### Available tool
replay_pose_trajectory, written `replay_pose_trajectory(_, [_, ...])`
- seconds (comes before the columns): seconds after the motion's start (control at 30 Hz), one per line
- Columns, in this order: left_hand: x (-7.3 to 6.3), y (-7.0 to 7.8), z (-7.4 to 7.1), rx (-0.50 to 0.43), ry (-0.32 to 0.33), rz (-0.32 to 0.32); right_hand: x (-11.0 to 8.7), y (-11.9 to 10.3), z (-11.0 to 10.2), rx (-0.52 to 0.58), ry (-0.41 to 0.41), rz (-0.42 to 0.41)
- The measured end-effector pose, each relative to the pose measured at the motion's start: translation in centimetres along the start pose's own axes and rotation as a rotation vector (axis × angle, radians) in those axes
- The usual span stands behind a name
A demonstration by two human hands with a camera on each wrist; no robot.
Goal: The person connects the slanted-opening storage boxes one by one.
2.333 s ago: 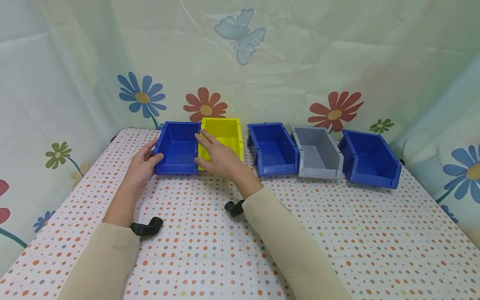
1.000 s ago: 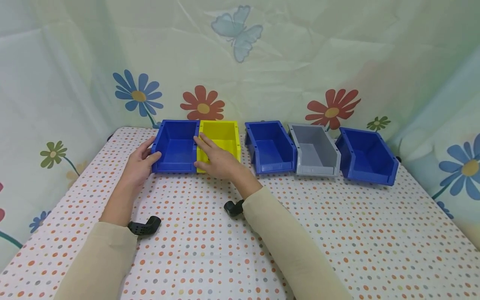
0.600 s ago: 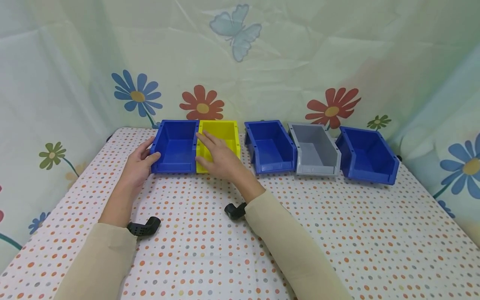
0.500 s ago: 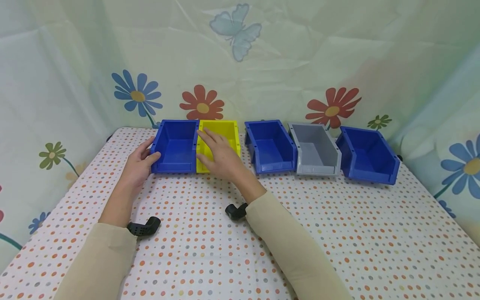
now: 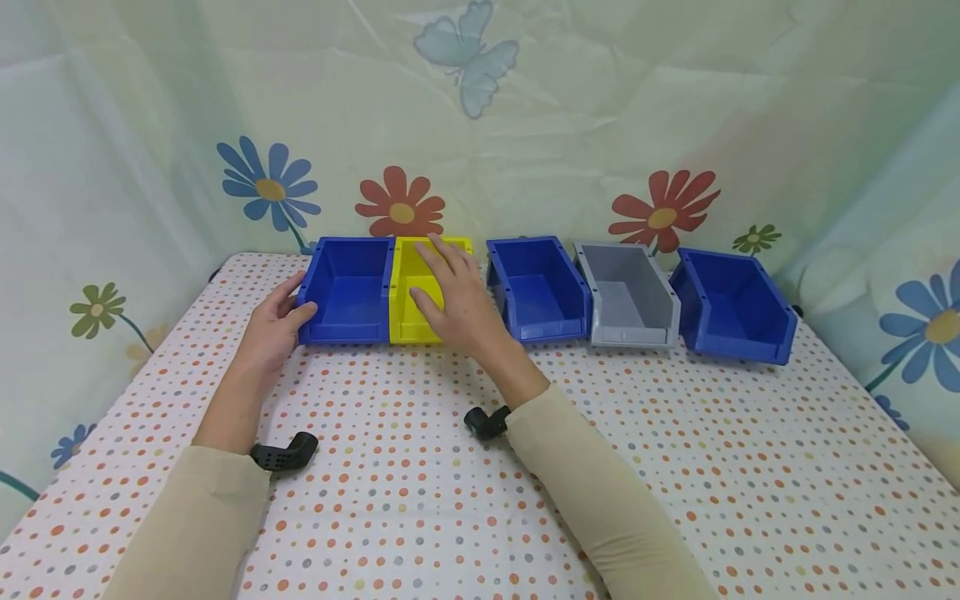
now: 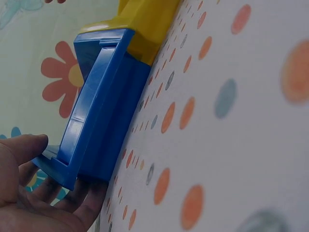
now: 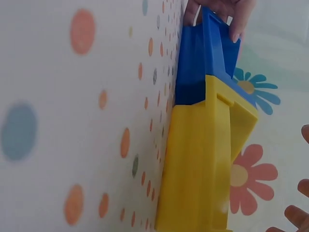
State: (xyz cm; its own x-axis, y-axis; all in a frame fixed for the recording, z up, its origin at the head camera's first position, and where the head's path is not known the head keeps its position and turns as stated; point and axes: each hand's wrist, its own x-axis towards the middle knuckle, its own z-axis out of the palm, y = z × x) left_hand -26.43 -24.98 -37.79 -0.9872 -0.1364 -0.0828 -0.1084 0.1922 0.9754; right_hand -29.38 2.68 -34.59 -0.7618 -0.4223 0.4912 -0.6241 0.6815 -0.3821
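My left hand point(image 5: 268, 335) grips the left wall of a blue storage bin point(image 5: 347, 302), thumb over the rim and fingers on the outside. A yellow storage bin point(image 5: 407, 321) stands flush against that blue bin's right side. Over the yellow bin is my right hand point(image 5: 467, 307), fingers spread and holding nothing. In the right wrist view only its fingertips point(image 7: 304, 186) show at the right edge, apart from the yellow bin point(image 7: 193, 169). The left wrist view shows the left thumb point(image 6: 29, 146) over the blue bin's corner and the other fingers beneath.
Right of a gap stand another blue bin point(image 5: 538, 287), a grey bin point(image 5: 630, 300) and a third blue bin point(image 5: 738, 304), the last turned slightly. A dotted cloth point(image 5: 405, 500) covers the table. A flowered curtain point(image 5: 555, 125) hangs behind.
My right hand has left the shared edge of the blue and yellow bins, moving right and up over the yellow bin. The yellow bin earlier came level with the blue one. My left hand stays put.
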Motion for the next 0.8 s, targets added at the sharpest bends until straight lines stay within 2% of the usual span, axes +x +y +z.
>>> replay_pose_trajectory(0.33, [0.0, 0.0, 0.0, -0.005, -0.003, 0.002, -0.7, 0.8, -0.9, -0.063, 0.05, 0.002])
replay_pose_trajectory(0.8, [-0.1, 0.1, 0.0, -0.005, 0.0, -0.007, -1.7, 3.4, -3.7, -0.042, 0.128, 0.07])
